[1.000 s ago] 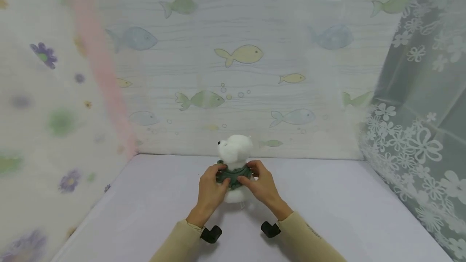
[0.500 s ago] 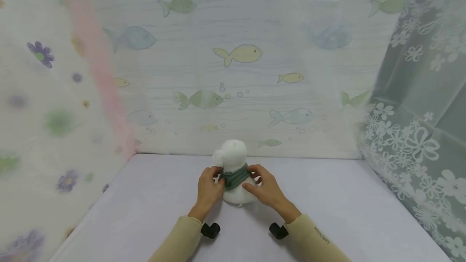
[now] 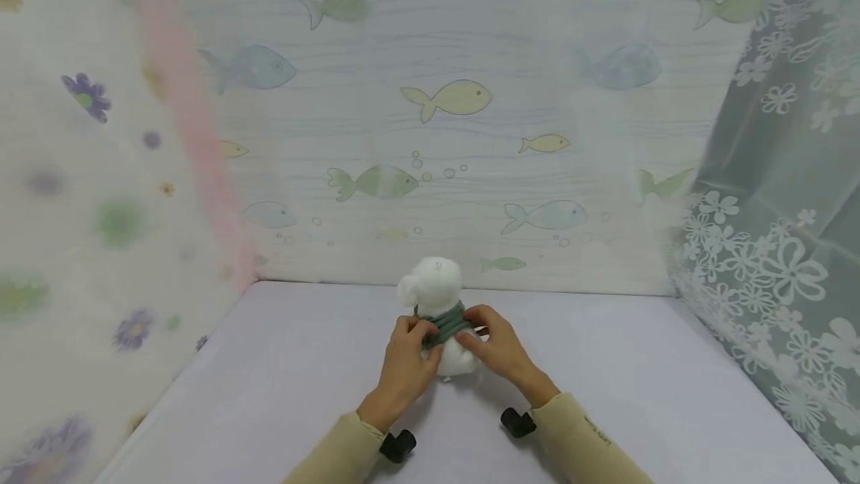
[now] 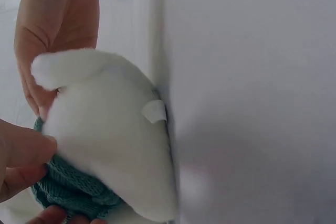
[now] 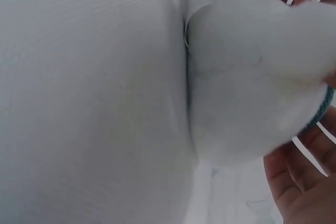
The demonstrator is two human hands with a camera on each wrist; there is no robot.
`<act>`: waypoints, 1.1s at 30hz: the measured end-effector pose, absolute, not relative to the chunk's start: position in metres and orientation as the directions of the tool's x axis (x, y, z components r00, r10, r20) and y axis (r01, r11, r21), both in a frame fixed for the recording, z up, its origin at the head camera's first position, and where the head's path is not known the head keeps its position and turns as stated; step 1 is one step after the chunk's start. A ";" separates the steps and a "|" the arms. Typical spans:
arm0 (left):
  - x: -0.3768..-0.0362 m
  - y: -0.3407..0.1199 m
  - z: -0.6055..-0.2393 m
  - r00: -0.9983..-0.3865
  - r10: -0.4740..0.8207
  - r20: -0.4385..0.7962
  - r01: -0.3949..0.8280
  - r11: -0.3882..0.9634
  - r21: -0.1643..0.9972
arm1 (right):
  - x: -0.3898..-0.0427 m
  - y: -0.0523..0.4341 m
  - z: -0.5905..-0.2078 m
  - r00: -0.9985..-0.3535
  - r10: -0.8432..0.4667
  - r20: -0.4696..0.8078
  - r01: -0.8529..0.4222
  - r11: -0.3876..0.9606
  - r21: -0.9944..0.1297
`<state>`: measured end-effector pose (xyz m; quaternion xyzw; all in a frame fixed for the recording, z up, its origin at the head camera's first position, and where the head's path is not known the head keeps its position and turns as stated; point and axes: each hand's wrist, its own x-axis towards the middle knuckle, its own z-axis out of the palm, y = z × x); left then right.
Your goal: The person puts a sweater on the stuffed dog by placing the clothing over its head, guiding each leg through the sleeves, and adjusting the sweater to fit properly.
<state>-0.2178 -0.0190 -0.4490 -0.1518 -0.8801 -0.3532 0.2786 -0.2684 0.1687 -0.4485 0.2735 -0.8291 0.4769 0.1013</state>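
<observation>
we are holding a white plush toy [image 3: 438, 297] upright on the pale lilac tabletop [image 3: 638, 379], near its far edge, just in front of the fish-print backdrop [image 3: 450, 99]. the toy is facing away from us and is wearing a green knitted scarf [image 3: 443, 323] around its neck.

our left hand [image 3: 406, 364] is pinching the scarf on the toy's left side, fingers curled onto the knit; the left wrist view is showing fingertips [image 4: 23, 150] pressing into the scarf's ribbing [image 4: 68, 190] below the white body [image 4: 113, 145].

our right hand [image 3: 499, 349] is pinching the scarf on the other side, thumb and fingers closing on the fabric. the right wrist view is showing the toy's rounded underside [image 5: 247, 72] against the tabletop, with a sliver of scarf at the frame's right edge.

both sleeves are beige [image 3: 584, 443]. a flower-print curtain [image 3: 87, 193] is hanging to the left, a lace curtain [image 3: 773, 245] to the right.
</observation>
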 end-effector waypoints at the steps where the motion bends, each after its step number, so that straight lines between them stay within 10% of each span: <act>1: -0.218 -0.019 -0.448 -0.802 0.069 0.593 0.459 0.706 0.539 | -0.268 0.169 -0.448 -0.822 -0.362 0.439 -0.562 0.393 -0.728; 33: -0.232 -0.052 -0.428 -0.821 0.511 0.255 0.568 0.685 0.456 | -0.260 0.179 -0.443 -0.725 -0.557 0.406 -0.673 0.445 -0.591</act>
